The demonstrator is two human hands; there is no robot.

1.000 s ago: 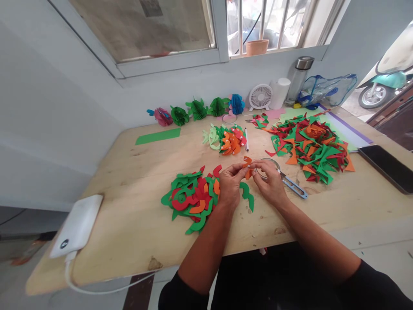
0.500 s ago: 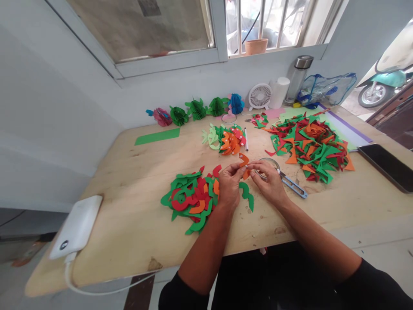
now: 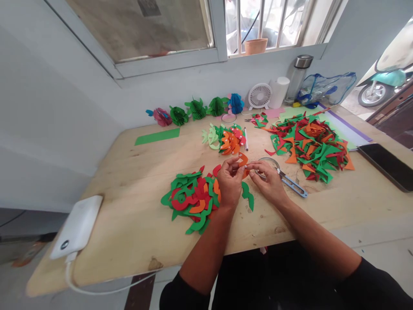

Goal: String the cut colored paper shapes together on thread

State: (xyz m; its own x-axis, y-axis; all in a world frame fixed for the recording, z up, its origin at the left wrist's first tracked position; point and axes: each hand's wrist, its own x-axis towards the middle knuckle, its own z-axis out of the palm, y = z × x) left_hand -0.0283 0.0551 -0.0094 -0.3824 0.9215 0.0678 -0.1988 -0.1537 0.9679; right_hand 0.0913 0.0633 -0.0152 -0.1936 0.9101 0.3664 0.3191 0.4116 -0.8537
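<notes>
Between both hands is a curved orange paper cutout (image 3: 243,159), with a small white spot at the fingertips. My left hand (image 3: 231,181) pinches it from the left. My right hand (image 3: 267,181) has its thumb and fingers closed at the cutout's right edge, touching that white spot. Just below the hands lies a wavy green paper cutout (image 3: 248,196). To the left, partly behind my left wrist, sits a loose heap of green, red and orange cutouts (image 3: 190,200). A roll of clear tape (image 3: 269,163) and a blue-handled craft knife (image 3: 293,185) rest beside my right hand.
Paper scraps (image 3: 311,146) are piled at the right, near a black phone (image 3: 389,165). Behind the hands are cutouts with white spots (image 3: 230,140) and a pen (image 3: 246,138). Folded paper turtles (image 3: 196,108) and a small fan (image 3: 260,96) line the wall. A white power bank (image 3: 77,226) lies left.
My left hand has shifted very slightly to the left with the orange cutout. Both hands keep their pinch, and the things on the table stay where they were.
</notes>
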